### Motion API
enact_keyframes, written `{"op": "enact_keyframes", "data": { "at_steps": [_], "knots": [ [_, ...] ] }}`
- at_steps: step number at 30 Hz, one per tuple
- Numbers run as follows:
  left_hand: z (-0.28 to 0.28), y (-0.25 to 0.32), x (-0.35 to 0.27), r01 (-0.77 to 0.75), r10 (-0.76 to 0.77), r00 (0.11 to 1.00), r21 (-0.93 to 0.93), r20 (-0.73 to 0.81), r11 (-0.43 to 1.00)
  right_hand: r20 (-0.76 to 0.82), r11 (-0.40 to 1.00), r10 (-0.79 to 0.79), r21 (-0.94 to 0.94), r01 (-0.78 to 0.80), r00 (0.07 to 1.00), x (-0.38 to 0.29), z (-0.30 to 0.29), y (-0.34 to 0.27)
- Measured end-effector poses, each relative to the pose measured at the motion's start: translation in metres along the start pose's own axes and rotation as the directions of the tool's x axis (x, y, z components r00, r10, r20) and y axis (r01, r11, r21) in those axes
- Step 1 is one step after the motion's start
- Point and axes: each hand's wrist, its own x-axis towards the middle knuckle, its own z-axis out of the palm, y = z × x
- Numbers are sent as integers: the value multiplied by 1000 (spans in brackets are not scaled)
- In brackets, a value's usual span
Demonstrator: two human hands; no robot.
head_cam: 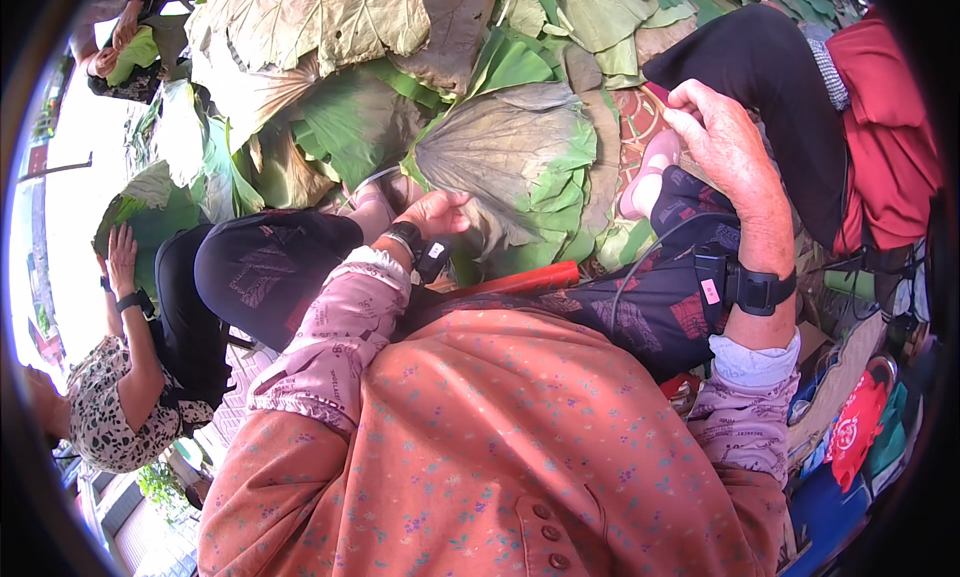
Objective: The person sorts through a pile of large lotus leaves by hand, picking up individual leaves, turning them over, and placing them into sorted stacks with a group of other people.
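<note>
A large drying lotus leaf (510,141), brown-grey with green edges, lies on a pile before me. My left hand (439,213) is by its near edge, fingers loosely curled; whether it grips anything is unclear. Off to the right, my right hand (716,138) is raised with thumb and forefinger pinched on a thin tan strip (654,100), perhaps a stem or fibre. Across my lap rests a long red object (525,278), partly covered. More dry lotus leaves (307,21) are stacked beyond, pale and veined, with green ones (352,119) among them.
At the left a person in a spotted top (120,404) handles a green leaf (169,209). Another person's hands hold a leaf (139,55) at upper left. A person in dark trousers (757,89) sits close at right. Bags, including a red plastic one (855,430), and cables lie at lower right.
</note>
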Motion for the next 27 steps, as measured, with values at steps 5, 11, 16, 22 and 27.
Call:
{"op": "enact_keyframes", "data": {
  "at_steps": [5, 11, 16, 22, 27],
  "knots": [
    [-14, 1, 4, 347, -350, 936, -70, -32, 935, -11, 999, -49, 21, 49, 999, -2, -5, -1],
    [6, -21, 0, 355, -184, 907, 454, -379, 817, -64, 999, -39, 10, 40, 997, -7, -2, 4],
    [-2, -17, -3, 336, -19, 938, 892, -347, 303, -73, 997, -75, 22, 76, 995, -9, -4, 3],
    [29, 7, -21, 343, 4, 939, 934, -344, -106, -82, 996, -86, -3, 86, 993, -21, -9, -2],
    [67, 53, -7, -247, 602, 798, 926, 26, 286, -135, 989, -151, -23, 149, 979, -26, -11, -2]
  ]
}}
